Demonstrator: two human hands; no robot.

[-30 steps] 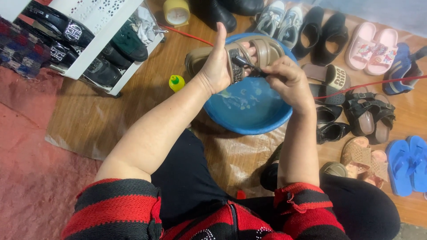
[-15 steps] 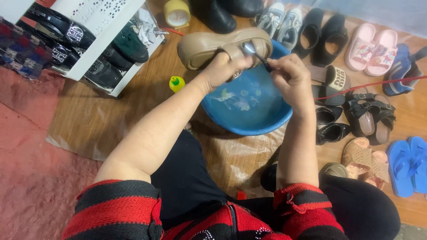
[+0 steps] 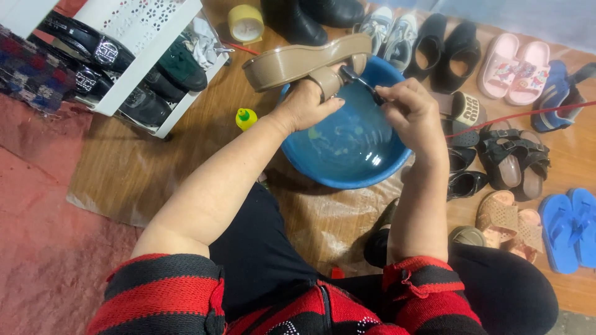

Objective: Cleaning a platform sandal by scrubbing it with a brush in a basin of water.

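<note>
In the upper middle of the frame my left hand (image 3: 305,107) was closed around the strap of a tan, thick-soled platform sandal (image 3: 304,62), holding it tipped on its side so the sole faced up and toward the camera. The sandal hung over the far left rim of a round blue plastic basin (image 3: 323,174), which sat at the centre of the frame on a crinkled clear plastic sheet (image 3: 323,217) spread on the wooden floor. The basin held a shallow layer of water.

My right hand (image 3: 416,111), just right of the sandal, was curled tight around a small dark-handled brush (image 3: 363,84), its tip touching the sandal's strap near the heel.

At the upper left stood a white shoe rack (image 3: 143,37) with dark shoes on its shelves. A small yellow bottle with a green cap (image 3: 246,118) stood on the floor between the rack and the basin. Along the top edge I saw a roll of yellow tape (image 3: 246,23), then black boots (image 3: 310,15). At the upper right lay pink slides (image 3: 514,65), and at the right edge, lower down, blue flip-flops (image 3: 568,226).
</note>
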